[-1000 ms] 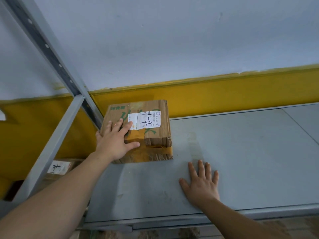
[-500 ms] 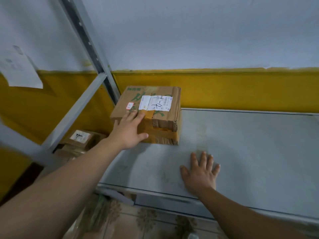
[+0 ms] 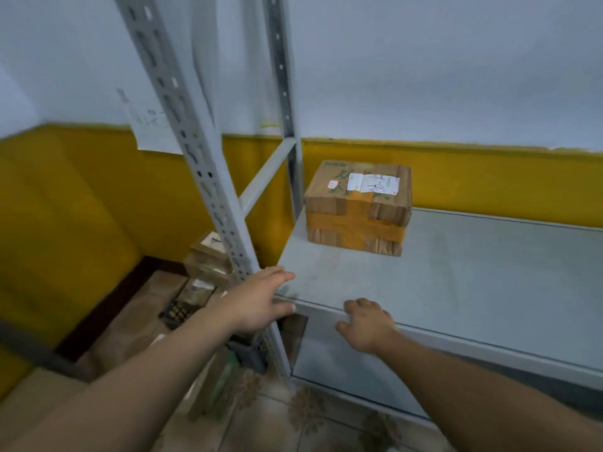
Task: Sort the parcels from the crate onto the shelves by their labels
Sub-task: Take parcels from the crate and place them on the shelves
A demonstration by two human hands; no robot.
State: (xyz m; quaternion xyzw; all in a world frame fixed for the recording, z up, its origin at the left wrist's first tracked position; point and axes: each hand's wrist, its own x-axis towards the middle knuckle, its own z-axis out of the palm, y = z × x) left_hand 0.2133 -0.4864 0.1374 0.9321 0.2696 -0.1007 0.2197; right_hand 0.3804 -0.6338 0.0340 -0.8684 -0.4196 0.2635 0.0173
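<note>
Parcel, a taped cardboard box with a white label on top, sits alone at the back left corner of the grey shelf, near the yellow wall. The left hand, which lay on it half a second ago, has let go and drawn back to the shelf's front corner, fingers loose and empty. The right hand has slid back to the front edge, fingers lightly bent, holding nothing. This parcel looks placed, so the next is due from the crate, which is out of view.

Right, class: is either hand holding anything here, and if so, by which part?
Nothing is held. The left hand and right hand are both at the front edge of the shelf; the box sits untouched further back.
</note>
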